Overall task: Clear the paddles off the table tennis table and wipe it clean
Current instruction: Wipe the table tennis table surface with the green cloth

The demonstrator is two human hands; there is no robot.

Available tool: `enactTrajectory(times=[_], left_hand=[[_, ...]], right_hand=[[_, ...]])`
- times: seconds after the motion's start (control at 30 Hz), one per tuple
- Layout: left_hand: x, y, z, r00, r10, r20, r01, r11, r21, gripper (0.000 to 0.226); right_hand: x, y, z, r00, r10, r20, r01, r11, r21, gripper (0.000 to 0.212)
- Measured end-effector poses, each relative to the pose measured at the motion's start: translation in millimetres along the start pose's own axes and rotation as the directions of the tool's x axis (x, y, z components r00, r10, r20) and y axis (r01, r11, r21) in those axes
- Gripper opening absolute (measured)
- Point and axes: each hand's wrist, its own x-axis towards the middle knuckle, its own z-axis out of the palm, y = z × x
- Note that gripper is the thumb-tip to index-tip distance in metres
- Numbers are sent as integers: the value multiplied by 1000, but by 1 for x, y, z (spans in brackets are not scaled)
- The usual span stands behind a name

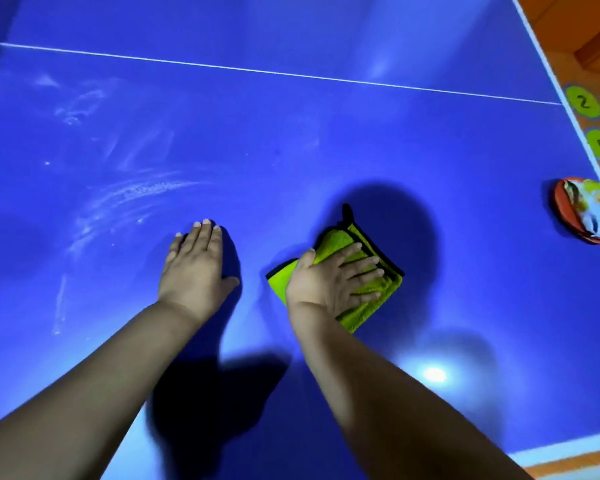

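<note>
One folded, fluffy green cloth (336,239) (black-edged) is pressed on the glossy blue surface (291,150) by the right hand (329,282), grip wide and flat, the left hand (194,268) is laid likewise beside it, and round red paddles (565,209), number unclear, are seen at the right edge.

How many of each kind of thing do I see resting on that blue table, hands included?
Green cloth: 1
Red paddle, partly under a printed cover: 1 (cannot tell if more are stacked beneath)
Hands: 2, left hand and right hand
Total: 4
</note>
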Motion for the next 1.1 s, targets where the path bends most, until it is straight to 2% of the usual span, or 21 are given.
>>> enactTrajectory(times=[0.23,0.33,0.5,0.7,0.8,0.87,1.0,1.1], left_hand=[[96,-4,-33,999,-6,50,1,995,98,98],[113,-5,-39,995,20,102,-37,986,162,101],[122,-2,-40,992,66,104,-93,958,270,100],[127,-12,-28,996,89,8,-89,980,180,91],[127,-12,-29,995,103,5,-102,980,171,85],[128,-14,-28,996,92,11,-92,977,192,90],[124,-10,-33,998,61,35,-67,977,202,100],[125,-9,-35,996,66,63,-76,979,187,97]], right_hand=[[91,-110,-4,999,-32,-21,33,999,16,83],[126,-153,-8,998,-55,-41,56,998,19,82],[175,-208,-11,988,-142,-58,143,989,28,81],[214,-255,-10,955,-288,-76,284,957,-59,79],[227,-267,-9,890,-453,-54,438,882,-172,75],[234,-269,-8,824,-566,-12,549,803,-233,74],[242,-261,-14,630,-768,116,753,567,-334,70],[238,-244,-17,499,-847,184,836,416,-358,70]])
